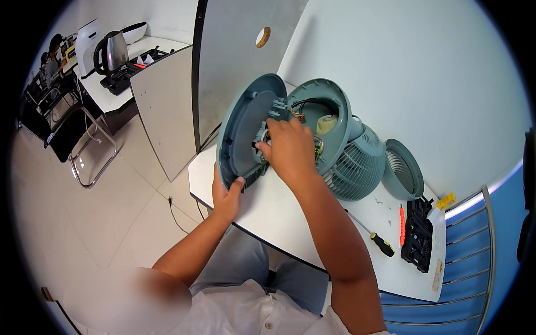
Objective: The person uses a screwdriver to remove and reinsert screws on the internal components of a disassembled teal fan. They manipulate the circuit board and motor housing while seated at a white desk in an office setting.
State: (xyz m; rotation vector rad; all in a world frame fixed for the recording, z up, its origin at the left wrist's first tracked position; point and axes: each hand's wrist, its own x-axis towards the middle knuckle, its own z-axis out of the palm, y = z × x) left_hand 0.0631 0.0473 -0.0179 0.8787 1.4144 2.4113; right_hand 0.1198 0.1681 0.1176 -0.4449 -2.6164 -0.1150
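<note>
The left hand (226,202) pinches the round cover (244,120) at its six o'clock rim, probably for making it steady. The right hand (292,146) bends its fingers over the inner part (258,157); I cannot tell if it pinches. The fan (360,167) lies at three o'clock, the screwdriver (382,244) past four, seemingly for easy reach.

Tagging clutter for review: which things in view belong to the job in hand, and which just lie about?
Likely the job:
teal cover, in the left hand
open teal fan
round teal part
screwdriver
black tool case

Likely lying about:
steel kettle
white appliance
black chair
</note>
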